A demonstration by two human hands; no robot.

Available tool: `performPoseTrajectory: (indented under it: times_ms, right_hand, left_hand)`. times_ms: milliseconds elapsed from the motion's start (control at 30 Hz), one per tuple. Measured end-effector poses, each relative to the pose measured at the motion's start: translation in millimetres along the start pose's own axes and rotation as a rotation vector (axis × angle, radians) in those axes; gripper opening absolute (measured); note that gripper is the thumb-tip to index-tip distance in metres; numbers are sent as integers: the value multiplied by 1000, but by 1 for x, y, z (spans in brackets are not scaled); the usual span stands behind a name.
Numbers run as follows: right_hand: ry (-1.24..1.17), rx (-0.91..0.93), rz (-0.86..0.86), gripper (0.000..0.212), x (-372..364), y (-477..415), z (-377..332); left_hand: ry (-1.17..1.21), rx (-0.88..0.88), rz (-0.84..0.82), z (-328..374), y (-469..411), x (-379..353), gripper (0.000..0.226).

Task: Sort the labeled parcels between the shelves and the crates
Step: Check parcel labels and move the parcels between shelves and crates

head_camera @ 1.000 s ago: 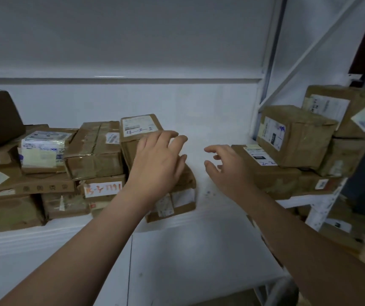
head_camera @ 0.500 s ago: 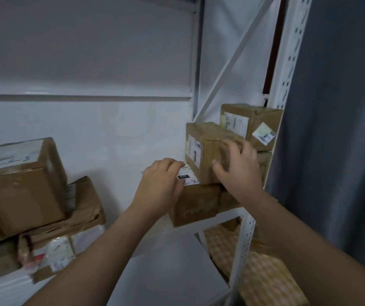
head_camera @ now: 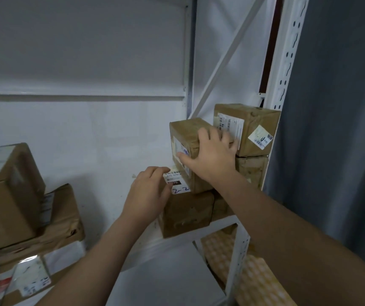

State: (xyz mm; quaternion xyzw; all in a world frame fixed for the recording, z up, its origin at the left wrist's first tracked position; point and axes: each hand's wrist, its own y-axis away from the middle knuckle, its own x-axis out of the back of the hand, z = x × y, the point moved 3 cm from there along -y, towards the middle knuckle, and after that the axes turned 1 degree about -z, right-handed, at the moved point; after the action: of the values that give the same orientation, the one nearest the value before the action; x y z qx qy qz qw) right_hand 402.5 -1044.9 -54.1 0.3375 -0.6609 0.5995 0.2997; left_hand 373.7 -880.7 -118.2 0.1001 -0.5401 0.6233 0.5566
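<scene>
Nearest, the left hand (head_camera: 148,193) curls over the lower box (head_camera: 186,215), steadying it. Just above, the right hand (head_camera: 212,155) has tightened its hold, thumb now across the label of the top box (head_camera: 183,131) and fingers over its top. A stickered box (head_camera: 256,122) sits beyond its fingertips. The lift looks ready.

The right hand (head_camera: 212,155) grips the upper parcel (head_camera: 184,133) - fingers over its top, thumb on its labelled face. Just below, the left hand (head_camera: 148,191) rests curled fingers on the white label (head_camera: 178,182) of the lower parcel (head_camera: 188,214); its fingertips are hidden. Beyond the right hand's fingers sits a stickered box (head_camera: 256,127). Well left of the left hand - a stack of parcels (head_camera: 7,195).
</scene>
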Motion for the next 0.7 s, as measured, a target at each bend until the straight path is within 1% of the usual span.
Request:
performPoseTrajectory:
  times_ms: [100,200,300,400,433,500,567,633,700]
  right_hand:
    - [-28,48,72,59,9,-2,-7]
    - [-89,98,125,45,15,1,-14]
    - [-253,119,224,33,23,13,-21]
    - [-485,58,348,29,34,33,-24]
    - [-550,34,389,28,37,40,-26]
    - [-643,0,464,27,41,55,-31]
    - [-713,-28,540,28,45,69,-38]
    - [-794,-73,615,28,49,82,-43]
    - [-894,-134,646,25,50,95,-47]
  left_hand:
    - [85,28,-34,-4,-3,-2,38]
    - [222,100,-67,-8,-6,-4,38]
    - [440,194,-68,-10,-5,0,35]
    - [725,295,-63,-14,0,6,22]
    - [809,325,-75,-15,2,7,21]
    - [935,356,-93,-16,8,10,25]
    - [1040,364,-91,-16,13,16,35]
    - [1124,356,-48,-15,19,24,51]
    - [1183,327,31,-15,24,34,58]
